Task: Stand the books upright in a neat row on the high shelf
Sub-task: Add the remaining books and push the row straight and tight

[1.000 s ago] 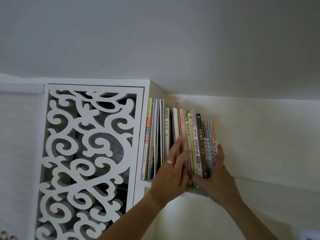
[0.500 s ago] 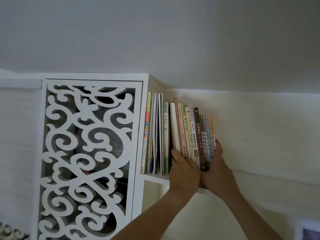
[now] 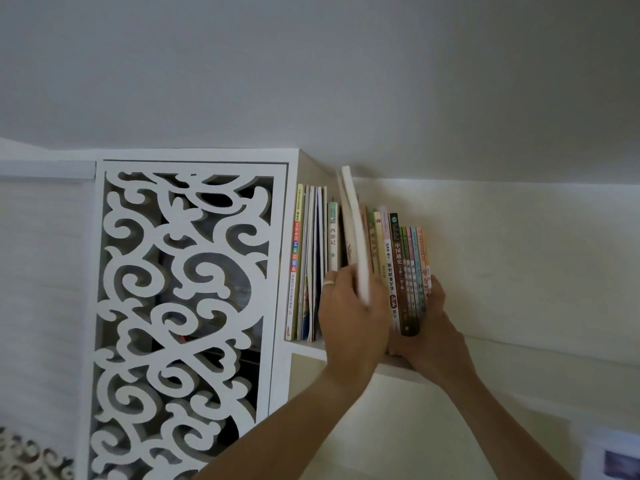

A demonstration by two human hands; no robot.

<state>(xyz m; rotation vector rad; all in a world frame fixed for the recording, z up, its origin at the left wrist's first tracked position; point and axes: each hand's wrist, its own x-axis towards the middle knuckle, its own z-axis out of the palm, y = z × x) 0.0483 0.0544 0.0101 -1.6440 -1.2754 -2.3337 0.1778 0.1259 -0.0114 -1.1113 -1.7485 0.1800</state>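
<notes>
A row of books stands on the high white shelf (image 3: 304,348). A thin left group (image 3: 306,265) leans against the cabinet side, and a tighter right group (image 3: 403,271) stands upright. Between them, my left hand (image 3: 349,320) grips a white book (image 3: 356,237). This book is lifted above the others and tilted, its top near the ceiling. My right hand (image 3: 431,337) holds the right end of the row, with fingers up the outer side of the last book and the palm under the front corners.
A white cabinet with a carved scroll lattice panel (image 3: 180,306) closes off the left side. The ceiling sits just above the book tops. Bare pale wall (image 3: 519,271) and shelf run on to the right of the row.
My left hand has taken hold of the white book and drawn it up and out of the row. My right hand has stayed at the right end of the books.
</notes>
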